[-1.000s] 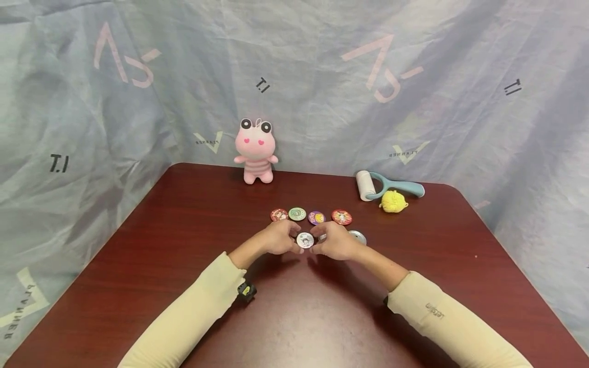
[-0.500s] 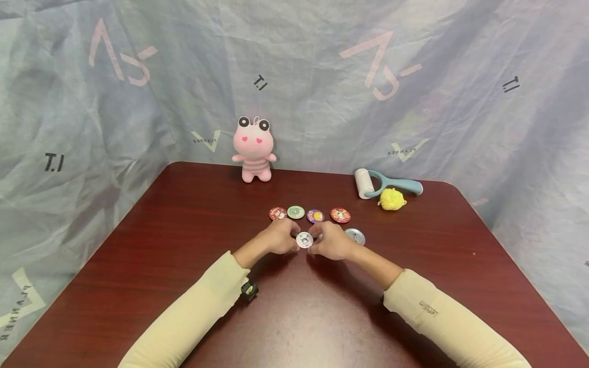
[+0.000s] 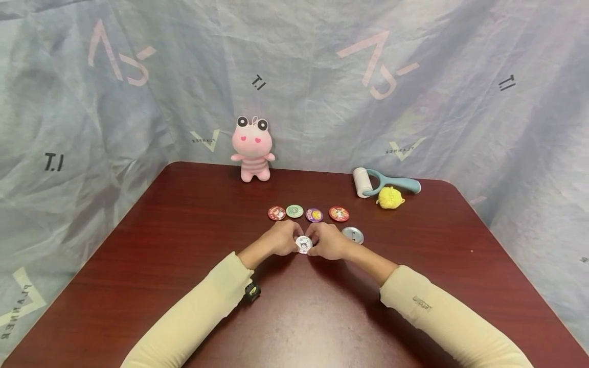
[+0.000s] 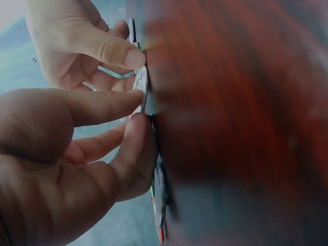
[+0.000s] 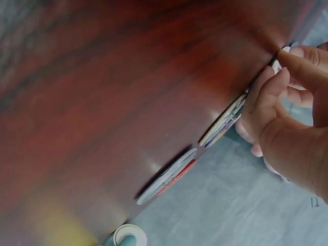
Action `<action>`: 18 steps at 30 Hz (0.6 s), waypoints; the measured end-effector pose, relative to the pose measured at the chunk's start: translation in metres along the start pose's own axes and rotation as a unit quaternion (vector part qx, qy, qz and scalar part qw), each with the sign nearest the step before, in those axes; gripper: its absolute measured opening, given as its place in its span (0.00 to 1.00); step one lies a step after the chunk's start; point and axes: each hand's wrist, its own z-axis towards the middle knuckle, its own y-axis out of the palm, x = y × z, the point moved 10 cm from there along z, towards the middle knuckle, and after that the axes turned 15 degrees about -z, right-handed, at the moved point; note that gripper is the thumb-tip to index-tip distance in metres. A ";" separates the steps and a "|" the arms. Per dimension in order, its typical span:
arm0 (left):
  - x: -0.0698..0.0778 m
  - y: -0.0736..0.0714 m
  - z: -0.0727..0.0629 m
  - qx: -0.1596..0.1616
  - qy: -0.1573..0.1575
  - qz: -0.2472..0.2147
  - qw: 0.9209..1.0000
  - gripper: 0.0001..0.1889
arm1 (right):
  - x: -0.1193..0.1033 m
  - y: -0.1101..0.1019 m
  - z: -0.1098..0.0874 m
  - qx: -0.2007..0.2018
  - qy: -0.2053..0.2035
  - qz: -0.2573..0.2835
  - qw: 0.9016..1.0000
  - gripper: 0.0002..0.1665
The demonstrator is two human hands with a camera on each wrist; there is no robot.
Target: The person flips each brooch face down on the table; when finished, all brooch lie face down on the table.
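The white badge (image 3: 303,245) is farther from the badge row (image 3: 311,214) than a second ago, on its near side. The left hand (image 3: 282,238) pinches its left edge; the right hand (image 3: 329,242) pinches its right, and leaves more of the silver badge (image 3: 353,234) uncovered.

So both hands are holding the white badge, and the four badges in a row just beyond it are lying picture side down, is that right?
Not quite: the head view shows the left red badge, green badge, purple badge and right red badge lying picture side up. The left hand and right hand do hold the white badge.
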 end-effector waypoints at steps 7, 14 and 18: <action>-0.001 0.001 0.000 0.002 0.007 -0.090 0.996 0.16 | 0.002 0.001 0.000 -0.002 0.011 0.067 0.998 0.12; -0.008 -0.008 -0.001 0.025 0.000 -0.224 0.974 0.13 | 0.007 -0.005 -0.001 0.017 0.033 0.150 0.988 0.16; -0.008 -0.013 -0.001 0.041 0.010 -0.247 0.968 0.11 | 0.012 -0.008 -0.002 0.041 0.047 0.184 0.981 0.18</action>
